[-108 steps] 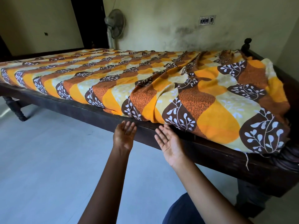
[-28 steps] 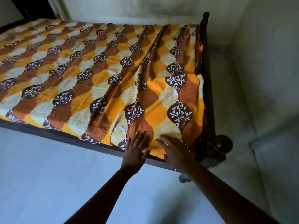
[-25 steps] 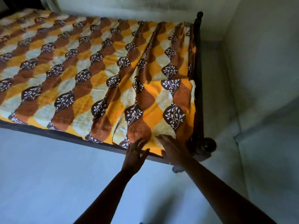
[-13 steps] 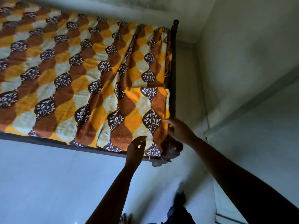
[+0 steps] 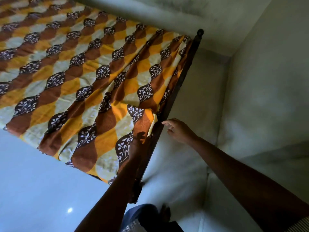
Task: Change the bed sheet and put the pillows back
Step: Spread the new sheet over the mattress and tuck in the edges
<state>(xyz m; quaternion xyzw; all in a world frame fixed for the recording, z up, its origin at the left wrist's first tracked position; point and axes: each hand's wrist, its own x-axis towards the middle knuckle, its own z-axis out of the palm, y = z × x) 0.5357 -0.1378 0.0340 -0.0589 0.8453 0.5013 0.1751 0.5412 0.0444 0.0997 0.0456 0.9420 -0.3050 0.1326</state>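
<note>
One bed sheet (image 5: 87, 77), patterned orange, brown and cream, covers the mattress, with long wrinkles running toward the dark wooden end rail (image 5: 181, 76). No pillows show. The step looks like tucking the sheet's end down beside that rail. The left hand (image 5: 140, 139) lies in shadow on the sheet just beside the rail; whether its fingers press or pinch, I cannot tell. The right hand (image 5: 179, 131) hovers past the rail, fingers loosely spread, holding nothing. It seems best to draw the cloth taut toward the rail first, then push the pale upturned edge (image 5: 154, 120) down with flat fingers.
</note>
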